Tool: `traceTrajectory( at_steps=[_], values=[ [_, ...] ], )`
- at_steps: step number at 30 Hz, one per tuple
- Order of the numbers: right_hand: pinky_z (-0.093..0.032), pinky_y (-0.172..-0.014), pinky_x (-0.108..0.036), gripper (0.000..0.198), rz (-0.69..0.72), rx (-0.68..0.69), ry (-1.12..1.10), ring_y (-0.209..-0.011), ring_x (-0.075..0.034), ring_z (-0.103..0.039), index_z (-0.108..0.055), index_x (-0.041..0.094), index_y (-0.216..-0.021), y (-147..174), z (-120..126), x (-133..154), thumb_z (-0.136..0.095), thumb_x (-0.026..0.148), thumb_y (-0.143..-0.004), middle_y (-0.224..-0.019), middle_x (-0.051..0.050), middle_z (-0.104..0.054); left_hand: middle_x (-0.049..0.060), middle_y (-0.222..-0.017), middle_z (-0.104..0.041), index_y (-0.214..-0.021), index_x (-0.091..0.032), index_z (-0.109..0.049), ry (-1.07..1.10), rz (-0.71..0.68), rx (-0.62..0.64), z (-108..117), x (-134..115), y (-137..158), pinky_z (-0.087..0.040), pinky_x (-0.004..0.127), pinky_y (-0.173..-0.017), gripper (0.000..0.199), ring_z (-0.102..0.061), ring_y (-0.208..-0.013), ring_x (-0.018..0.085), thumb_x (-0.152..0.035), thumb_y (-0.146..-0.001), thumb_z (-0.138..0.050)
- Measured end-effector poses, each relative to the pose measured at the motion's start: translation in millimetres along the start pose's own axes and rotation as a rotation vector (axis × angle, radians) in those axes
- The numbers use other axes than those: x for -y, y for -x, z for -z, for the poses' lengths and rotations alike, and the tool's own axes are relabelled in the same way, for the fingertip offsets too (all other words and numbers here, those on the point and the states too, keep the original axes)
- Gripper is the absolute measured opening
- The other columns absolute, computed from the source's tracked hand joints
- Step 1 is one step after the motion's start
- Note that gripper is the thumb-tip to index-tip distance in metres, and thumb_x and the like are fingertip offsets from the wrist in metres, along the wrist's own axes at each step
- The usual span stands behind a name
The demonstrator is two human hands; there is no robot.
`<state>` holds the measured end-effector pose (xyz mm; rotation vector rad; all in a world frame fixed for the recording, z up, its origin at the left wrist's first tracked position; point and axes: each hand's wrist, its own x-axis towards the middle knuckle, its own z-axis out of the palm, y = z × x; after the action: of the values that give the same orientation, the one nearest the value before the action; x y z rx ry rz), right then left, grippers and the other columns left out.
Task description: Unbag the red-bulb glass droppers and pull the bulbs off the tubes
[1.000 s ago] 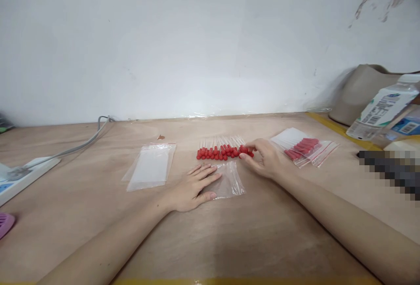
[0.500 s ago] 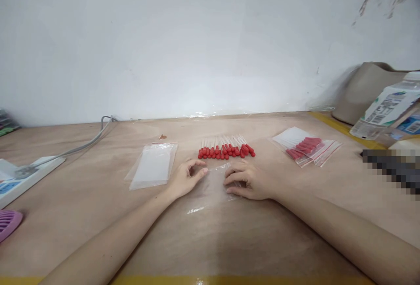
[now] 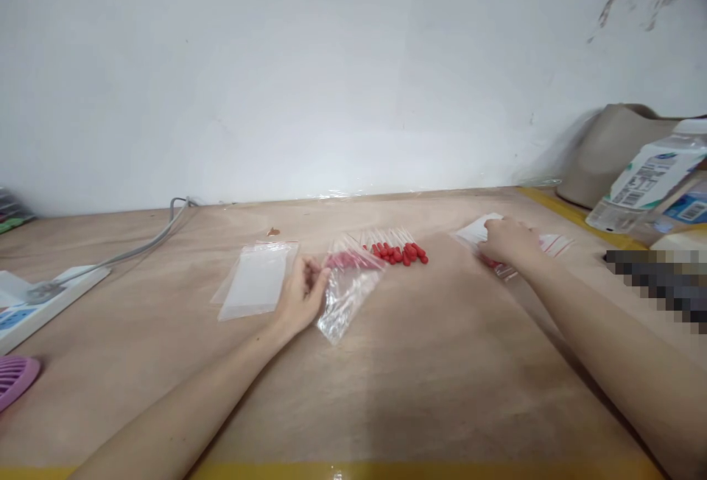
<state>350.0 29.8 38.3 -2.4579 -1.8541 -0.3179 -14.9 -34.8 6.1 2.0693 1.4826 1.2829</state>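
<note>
My left hand (image 3: 306, 292) is closed on the edge of a clear plastic bag (image 3: 349, 302), thumb and fingers pinching its left side. The bag lies over the left part of a row of red-headed white sticks (image 3: 398, 250), and red shows through the plastic. Over on the right, my right hand (image 3: 511, 241) rests with bent fingers on a pile of zip bags (image 3: 554, 245) holding similar red-headed sticks. Its fingertips are hidden, so what it grips there cannot be made out. Flat clear bags with white inside (image 3: 257, 281) lie left of my left hand.
A white power strip (image 3: 66, 296) with a grey cable (image 3: 132, 248) lies at the left, above a purple slatted object (image 3: 18, 379). To the right stand a plastic bottle (image 3: 644, 178) and a beige container (image 3: 599, 156). Yellow tape (image 3: 420, 471) runs along the front edge.
My right hand has moved from the clear bag at the centre to the filled bags on the right. My left hand has lifted and turned the clear bag, which now overlaps the sticks.
</note>
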Motion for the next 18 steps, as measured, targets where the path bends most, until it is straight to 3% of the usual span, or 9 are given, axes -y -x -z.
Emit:
traceTrajectory(
  at_steps=[3,5,8,13,16,18],
  values=[
    [-0.042,-0.064,-0.034,0.035,0.028,0.118,0.056,-0.086,-0.028,-0.058,-0.06,0.008,-0.097,-3,-7,-6,-0.056,0.017,-0.064,-0.097,-0.019,-0.06,-0.005,-0.066,-0.047,-0.094,-0.02,-0.04,-0.027,0.072,-0.199,17,16,-13,-0.036,0.02,-0.05,0.018,-0.047,-0.051,0.009,-0.032,-0.082,-0.046],
    [-0.042,-0.063,-0.032,0.032,0.062,0.106,0.064,-0.084,-0.027,-0.059,-0.061,0.008,-0.096,-2,-9,-3,-0.054,0.014,-0.065,-0.095,-0.019,-0.061,-0.004,-0.064,-0.048,-0.096,-0.019,-0.044,-0.128,0.145,-0.236,35,32,-24,-0.038,0.02,-0.05,0.018,-0.049,-0.05,0.01,-0.03,-0.083,-0.04],
    [-0.042,-0.064,-0.032,0.03,0.08,0.059,0.079,-0.085,-0.027,-0.059,-0.06,0.007,-0.098,3,-11,2,-0.048,0.009,-0.07,-0.094,-0.02,-0.061,0.001,-0.07,-0.053,-0.097,-0.019,-0.053,-0.516,0.287,-0.174,60,57,-35,-0.044,0.025,-0.064,0.026,-0.056,-0.065,0.015,-0.02,-0.081,-0.033],
    [-0.041,-0.066,-0.035,0.03,0.09,-0.026,0.108,-0.092,-0.032,-0.057,-0.06,0.006,-0.096,12,-10,7,-0.04,0.004,-0.074,-0.092,-0.021,-0.06,0.01,-0.088,-0.054,-0.088,-0.017,-0.062,-0.663,0.346,-0.095,75,83,-37,-0.042,0.035,-0.082,0.024,-0.055,-0.09,0.024,-0.019,-0.073,-0.044],
    [-0.041,-0.064,-0.034,0.027,0.085,-0.06,0.11,-0.088,-0.032,-0.057,-0.059,0.004,-0.095,12,-10,5,-0.043,0.007,-0.073,-0.089,-0.021,-0.06,0.011,-0.093,-0.054,-0.091,-0.019,-0.063,-0.715,0.344,-0.05,72,83,-33,-0.039,0.039,-0.086,0.025,-0.051,-0.098,0.027,-0.021,-0.073,-0.046],
    [-0.04,-0.064,-0.035,0.026,0.089,-0.143,0.09,-0.086,-0.031,-0.057,-0.059,0.004,-0.093,8,-8,3,-0.043,0.007,-0.073,-0.087,-0.021,-0.06,0.013,-0.102,-0.053,-0.091,-0.02,-0.064,-0.776,0.346,-0.088,71,77,-31,-0.034,0.048,-0.088,0.024,-0.045,-0.105,0.032,-0.023,-0.075,-0.046]
  ],
)
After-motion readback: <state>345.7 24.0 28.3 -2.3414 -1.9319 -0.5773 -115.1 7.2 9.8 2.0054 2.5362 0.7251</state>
